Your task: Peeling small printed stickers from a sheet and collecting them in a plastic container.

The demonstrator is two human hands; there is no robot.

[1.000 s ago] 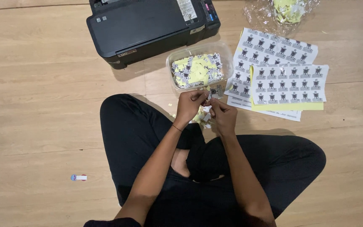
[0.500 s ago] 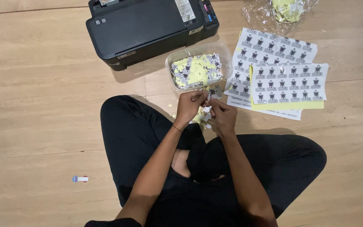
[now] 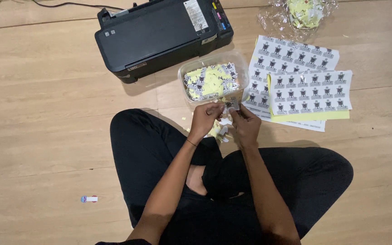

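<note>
Head view: left hand (image 3: 203, 119) and right hand (image 3: 246, 124) together, both pinching one small sticker (image 3: 231, 105) just in front of the tub (image 3: 213, 81) of cut pieces. Sheets (image 3: 300, 81) to the right, printer (image 3: 162, 34) behind, scraps (image 3: 218, 131) on the floor (image 3: 46, 127) beneath the hands.
</note>
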